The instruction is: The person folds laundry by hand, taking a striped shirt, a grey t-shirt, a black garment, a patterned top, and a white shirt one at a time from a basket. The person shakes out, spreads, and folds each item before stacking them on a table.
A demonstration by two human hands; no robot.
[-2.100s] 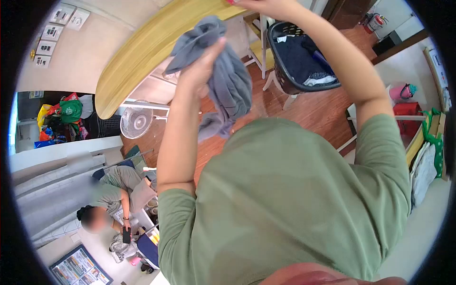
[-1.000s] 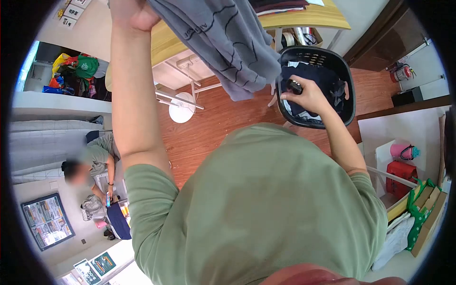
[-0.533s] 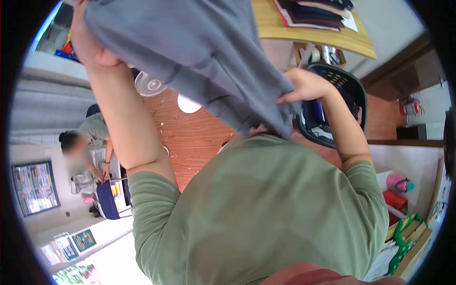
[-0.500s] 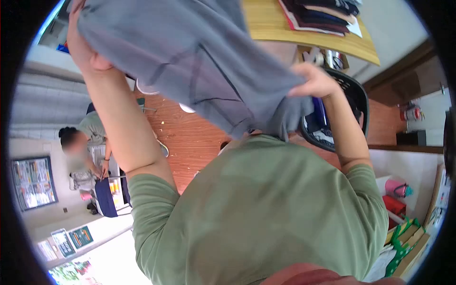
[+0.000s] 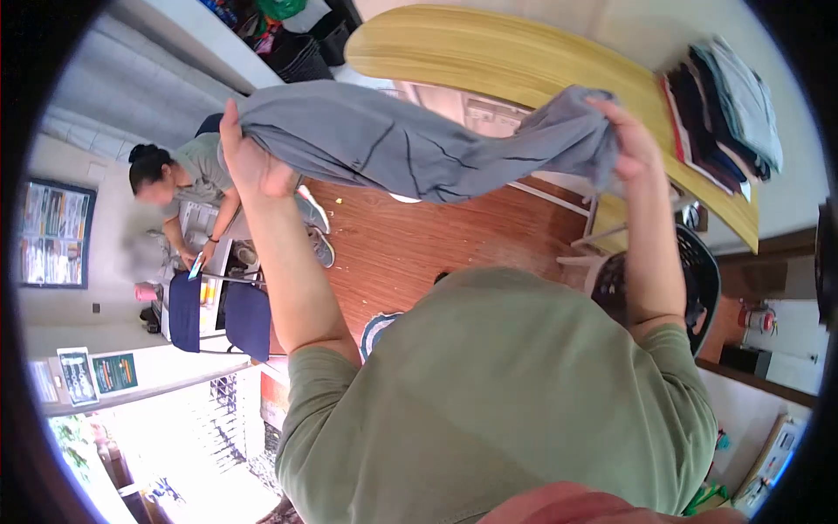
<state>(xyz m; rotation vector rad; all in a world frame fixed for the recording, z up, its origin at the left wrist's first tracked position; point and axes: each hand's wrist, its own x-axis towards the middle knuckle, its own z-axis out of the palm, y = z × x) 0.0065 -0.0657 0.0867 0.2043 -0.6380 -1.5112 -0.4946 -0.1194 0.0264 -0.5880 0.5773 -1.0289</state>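
Observation:
A grey garment (image 5: pixel 375 140) with dark line markings hangs stretched between my two hands, bunched lengthwise. On its left end is my left hand (image 5: pixel 253 162), thumb up and fingers behind the cloth. The right end is gripped by my right hand (image 5: pixel 630 144), where the fabric is bunched up. Beyond the garment stands a wooden table (image 5: pixel 489 52), and a pile of folded clothes (image 5: pixel 724 113) lies at its right end.
A person (image 5: pixel 188 183) sits at the left, holding a phone, near dark blue chairs (image 5: pixel 249 319). A black basket (image 5: pixel 698 279) stands beside my right arm. Dark baskets (image 5: pixel 297 57) are at the upper left. The floor (image 5: pixel 393 253) is reddish wood.
The garment has gone from spread wide to a narrow stretched band, lower in view. My left hand has moved down and right, my right hand to the right. More of the table shows.

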